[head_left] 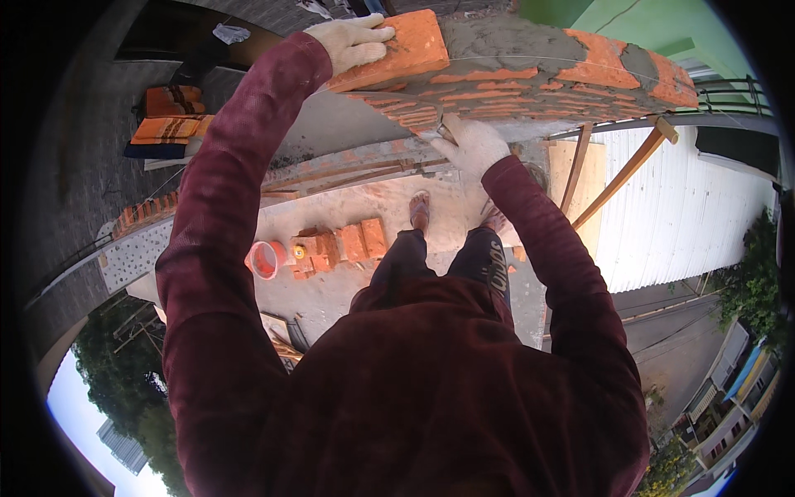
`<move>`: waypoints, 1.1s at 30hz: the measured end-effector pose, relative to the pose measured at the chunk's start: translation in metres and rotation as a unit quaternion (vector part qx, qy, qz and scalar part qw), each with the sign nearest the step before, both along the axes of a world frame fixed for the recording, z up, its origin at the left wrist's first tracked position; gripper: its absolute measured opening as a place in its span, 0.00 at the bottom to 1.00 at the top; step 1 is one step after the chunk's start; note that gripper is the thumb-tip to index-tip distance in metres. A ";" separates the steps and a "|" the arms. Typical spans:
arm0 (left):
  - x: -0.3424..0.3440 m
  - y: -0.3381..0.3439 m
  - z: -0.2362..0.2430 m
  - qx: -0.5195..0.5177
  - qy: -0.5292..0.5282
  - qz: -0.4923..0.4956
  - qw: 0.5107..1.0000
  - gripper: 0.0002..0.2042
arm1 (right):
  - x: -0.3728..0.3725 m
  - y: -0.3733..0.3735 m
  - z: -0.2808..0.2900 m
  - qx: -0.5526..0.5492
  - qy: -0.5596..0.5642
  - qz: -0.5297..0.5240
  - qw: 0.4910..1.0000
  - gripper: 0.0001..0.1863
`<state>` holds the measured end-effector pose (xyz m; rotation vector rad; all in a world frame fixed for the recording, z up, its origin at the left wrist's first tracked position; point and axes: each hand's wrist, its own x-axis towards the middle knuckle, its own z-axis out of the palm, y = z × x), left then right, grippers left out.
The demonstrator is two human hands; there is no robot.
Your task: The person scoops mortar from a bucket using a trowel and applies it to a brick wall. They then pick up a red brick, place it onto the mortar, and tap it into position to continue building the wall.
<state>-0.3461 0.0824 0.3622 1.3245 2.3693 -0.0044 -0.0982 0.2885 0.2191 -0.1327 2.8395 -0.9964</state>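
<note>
Gloved hands work at the brick wall [530, 91] across the top of the frame: the left hand [352, 41] lies flat on the end brick [406, 50] at upper centre, fingers spread, while the right hand [474, 147] closes around a trowel [447, 128] against the wall's face. Loose bricks [344, 246] and a red bucket [265, 259] sit on the floor below, centre left.

I am counting two gloved hands, the left hand [352, 41] and the right hand [474, 145]. I am seeing one red bucket [265, 259] and two feet [420, 211].
</note>
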 end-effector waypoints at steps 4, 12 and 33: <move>-0.002 -0.009 -0.011 0.039 0.034 -0.012 0.999 0.28 | -0.006 0.035 0.001 -0.032 -0.015 -0.004 0.999 0.23; 0.003 -0.010 -0.005 0.035 0.020 0.007 0.999 0.27 | -0.001 0.126 0.004 -0.065 -0.010 -0.007 0.998 0.22; 0.151 0.043 -0.040 0.177 0.160 0.213 0.947 0.45 | -0.151 0.028 0.227 0.401 0.042 0.080 0.912 0.13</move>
